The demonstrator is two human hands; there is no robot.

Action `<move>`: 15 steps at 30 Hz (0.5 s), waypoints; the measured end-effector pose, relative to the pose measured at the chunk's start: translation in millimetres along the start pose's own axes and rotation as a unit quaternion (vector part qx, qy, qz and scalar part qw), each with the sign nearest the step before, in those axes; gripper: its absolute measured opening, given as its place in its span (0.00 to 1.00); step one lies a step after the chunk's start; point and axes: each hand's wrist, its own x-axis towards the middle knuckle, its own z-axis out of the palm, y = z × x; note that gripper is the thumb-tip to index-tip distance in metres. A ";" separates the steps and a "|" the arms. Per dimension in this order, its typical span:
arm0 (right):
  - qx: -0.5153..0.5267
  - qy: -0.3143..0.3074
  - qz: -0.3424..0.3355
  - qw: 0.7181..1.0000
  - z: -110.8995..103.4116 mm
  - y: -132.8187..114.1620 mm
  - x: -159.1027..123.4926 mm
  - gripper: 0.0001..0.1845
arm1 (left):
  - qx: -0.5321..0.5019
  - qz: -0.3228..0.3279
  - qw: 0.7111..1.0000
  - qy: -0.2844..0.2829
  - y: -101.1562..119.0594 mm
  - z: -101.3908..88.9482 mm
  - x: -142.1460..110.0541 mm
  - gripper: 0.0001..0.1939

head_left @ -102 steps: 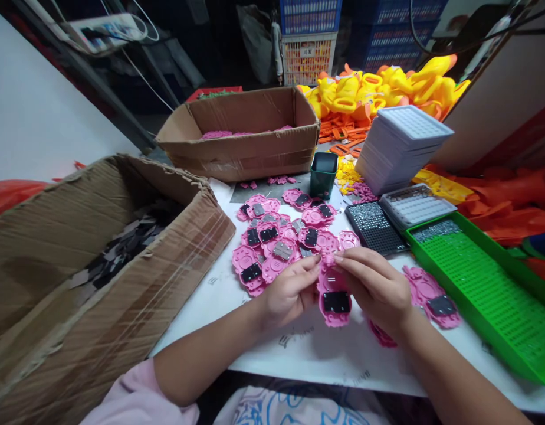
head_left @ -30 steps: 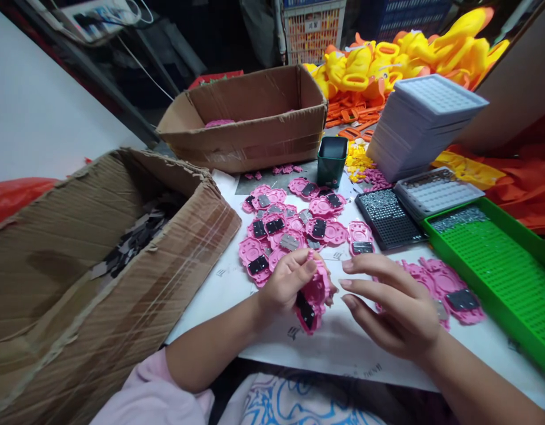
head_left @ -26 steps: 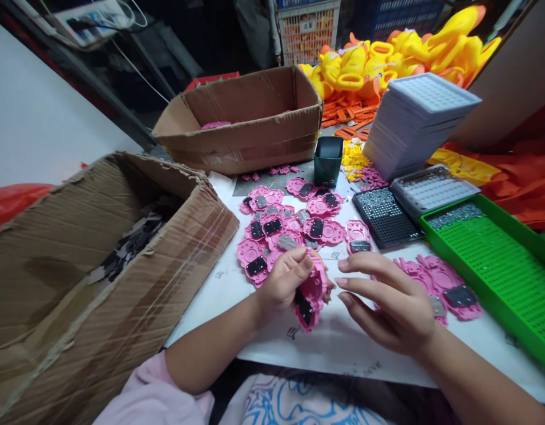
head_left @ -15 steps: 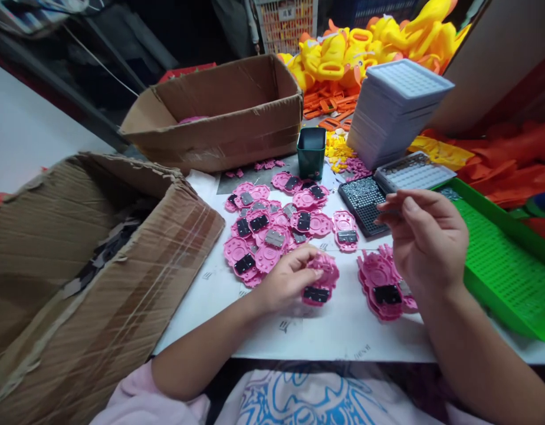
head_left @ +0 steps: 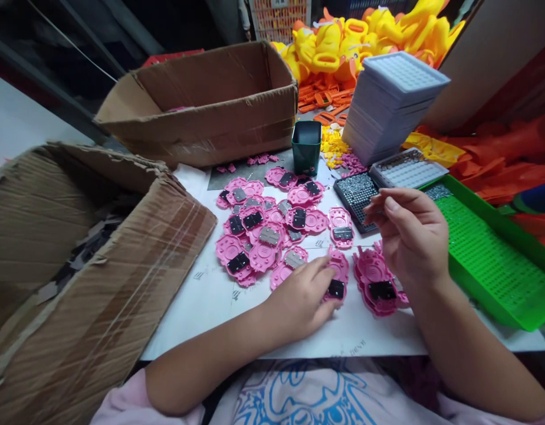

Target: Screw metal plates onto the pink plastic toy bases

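My left hand (head_left: 301,295) rests low over the table, its thumb and fingers around the left edge of a pink plastic shell (head_left: 341,268) with a black rectangular plate near its bottom. My right hand (head_left: 409,236) is raised to the right, its thumb and fingertips pinched; anything between them is too small to make out. Below it sits a stack of pink shells (head_left: 376,280) with a black plate on top. Beyond my left hand spreads a pile of similar pink shells (head_left: 268,236), some with black plates, others with grey. A single pink shell (head_left: 342,221) lies near the black tray.
A black tray of small metal screws (head_left: 358,192) and a white tray (head_left: 407,168) lie behind my right hand. To the right is a green tray (head_left: 493,254). Cardboard boxes (head_left: 197,130) border the left and back. A dark green cup (head_left: 307,147) and stacked white trays (head_left: 383,112) stand behind.
My left hand has moved right and lowered the pink shell beside the stack. Its fingers are spread wider around it. My right hand stays raised and pinched. The view has shifted slightly.
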 end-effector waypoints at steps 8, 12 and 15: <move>-0.116 -0.043 -0.043 0.991 -10.4 6.2 7.9 0.06 | 0.035 0.097 0.987 -0.119 4.6 -1.3 -0.4 0.13; -0.448 -0.230 -0.154 0.850 -19.7 11.3 16.1 0.05 | 0.058 0.122 0.982 -0.133 5.9 1.2 -1.5 0.14; -0.600 -0.321 -0.158 0.715 -23.9 18.0 22.2 0.06 | 0.077 0.132 0.980 -0.130 6.5 0.6 -2.0 0.14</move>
